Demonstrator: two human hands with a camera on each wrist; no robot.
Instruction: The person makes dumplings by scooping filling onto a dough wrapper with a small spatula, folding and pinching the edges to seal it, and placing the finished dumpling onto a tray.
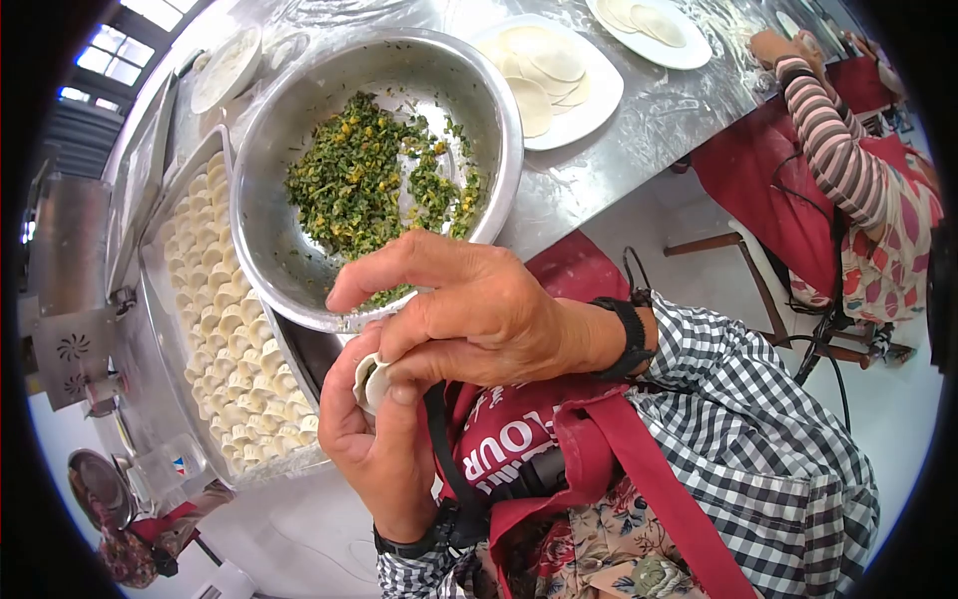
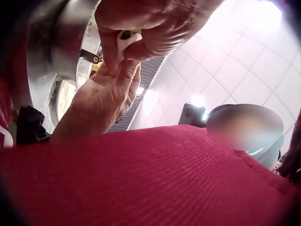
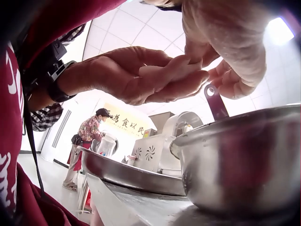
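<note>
A half-folded dumpling (image 1: 373,383) in a pale wrapper is between both hands, in front of the steel bowl. My left hand (image 1: 384,449) holds it from below, with thumb and fingers at its sides. From above, my right hand (image 1: 464,314) pinches the wrapper's edge, its index finger arched toward the bowl's rim. Dark filling shows in the gap of the dumpling (image 2: 127,36) in the left wrist view. Just beyond the hands, the steel bowl (image 1: 261,255) contains chopped green filling (image 1: 349,170) with yellow bits, and a spread-out patch lies at its right side.
A metal tray of folded dumplings (image 1: 225,329) stands left of the bowl. Round wrappers (image 1: 544,55) lie on a white plate (image 1: 589,115) on the floured steel table (image 1: 559,195), with another plate of wrappers (image 1: 644,22) farther back. Someone in striped sleeves (image 1: 828,120) works at the right.
</note>
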